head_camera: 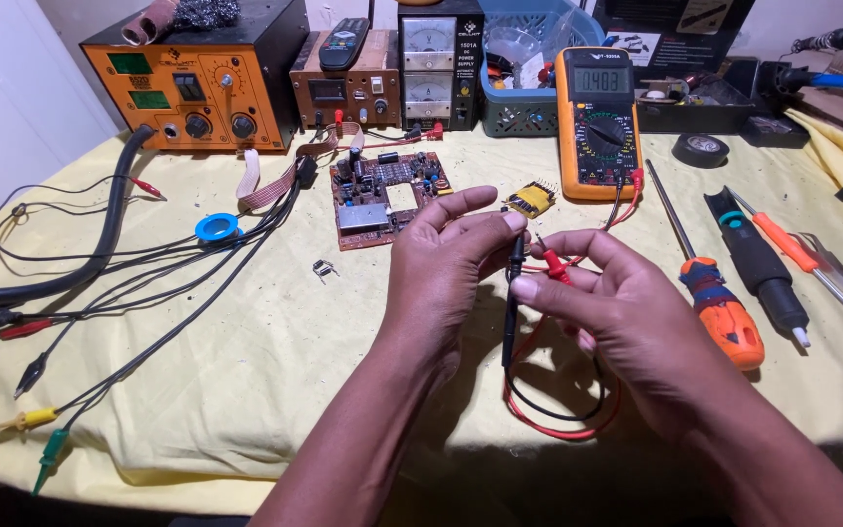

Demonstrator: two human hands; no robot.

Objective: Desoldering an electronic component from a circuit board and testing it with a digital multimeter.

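1. My left hand (441,259) pinches the black test probe (512,303) near its top, between thumb and fingertips; fingers are closed on it.
2. The black probe's long axis runs near vertical in view, tip end up at my left fingertips, body hanging down between the two hands toward the tabletop (275,371).
3. My right hand (626,312) grips the red test probe (555,265) between thumb and index finger, closed on it. The red probe lies slanted, pointing up-left toward the black one.
4. Key relation: the two probes sit just beside each other, almost crossing at my fingertips. Whether they actually touch, I can't tell.
5. Red and black leads (558,415) loop down under my right hand and run back up to the orange-cased digital multimeter (597,122), which stands beyond my right hand, display lit.
6. The brown circuit board (387,195) lies beyond my left hand, well apart from both probe tips; the left hand is nearer to it.
7. A small yellow component module (531,199) lies just past my left fingertips.
8. The orange-handled screwdriver (714,293) lies right of my right hand, untouched.
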